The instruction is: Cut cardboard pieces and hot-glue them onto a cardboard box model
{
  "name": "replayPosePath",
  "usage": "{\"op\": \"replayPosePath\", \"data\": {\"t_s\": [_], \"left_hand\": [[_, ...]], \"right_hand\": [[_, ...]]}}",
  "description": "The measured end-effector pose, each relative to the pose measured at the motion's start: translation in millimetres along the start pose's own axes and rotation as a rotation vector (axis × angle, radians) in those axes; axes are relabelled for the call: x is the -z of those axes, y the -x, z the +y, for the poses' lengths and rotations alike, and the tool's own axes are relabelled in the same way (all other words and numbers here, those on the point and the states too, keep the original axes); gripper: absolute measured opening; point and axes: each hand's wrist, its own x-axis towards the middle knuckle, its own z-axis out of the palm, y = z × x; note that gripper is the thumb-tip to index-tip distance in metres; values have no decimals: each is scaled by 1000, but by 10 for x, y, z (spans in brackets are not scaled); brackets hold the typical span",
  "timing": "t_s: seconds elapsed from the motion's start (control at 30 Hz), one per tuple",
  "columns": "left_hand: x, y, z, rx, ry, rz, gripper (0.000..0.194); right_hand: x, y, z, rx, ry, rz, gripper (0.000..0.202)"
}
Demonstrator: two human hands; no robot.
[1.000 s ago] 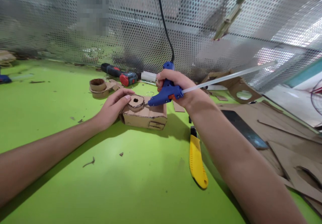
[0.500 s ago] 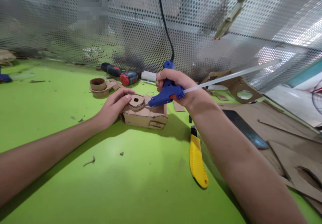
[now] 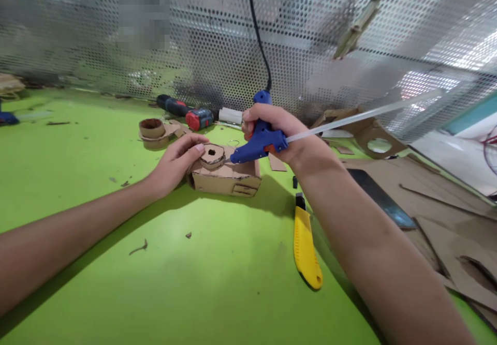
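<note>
My right hand (image 3: 272, 120) is wrapped round a blue hot glue gun (image 3: 254, 147) with a long clear glue stick (image 3: 361, 117) sticking out of its back. The nozzle points left and meets the edge of a round cardboard disc (image 3: 212, 155) with a small hole in its middle. That disc sits on top of a cardboard box (image 3: 221, 182) on the green table. My left hand (image 3: 180, 161) grips the box's left end, thumb against the disc; its other fingers are partly hidden behind.
A yellow utility knife (image 3: 306, 246) lies right of the box. Behind stand cardboard rings (image 3: 152, 130) and a cordless drill (image 3: 186, 113). Cardboard sheets (image 3: 446, 231) and a dark phone-like slab (image 3: 380, 197) lie at the right. A perforated metal panel (image 3: 202, 40) rises at the back.
Almost nothing differs. The view has shifted slightly; both hands, the glue gun and the box keep their places relative to each other.
</note>
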Motion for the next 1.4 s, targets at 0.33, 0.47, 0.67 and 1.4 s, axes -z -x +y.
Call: {"op": "replayPosePath", "data": {"t_s": [0.33, 0.47, 0.67, 1.4], "left_hand": [[2, -6, -41, 30, 102, -27, 44], [0, -4, -40, 26, 98, -30, 43], [1, -7, -45, 0, 74, -22, 42], [23, -17, -71, -40, -24, -16, 43]], "right_hand": [[-187, 82, -123, -48, 88, 60, 30], [-208, 80, -134, -52, 115, 31, 35], [-232, 56, -113, -38, 141, 14, 35], [-258, 75, -168, -59, 185, 36, 39]]}}
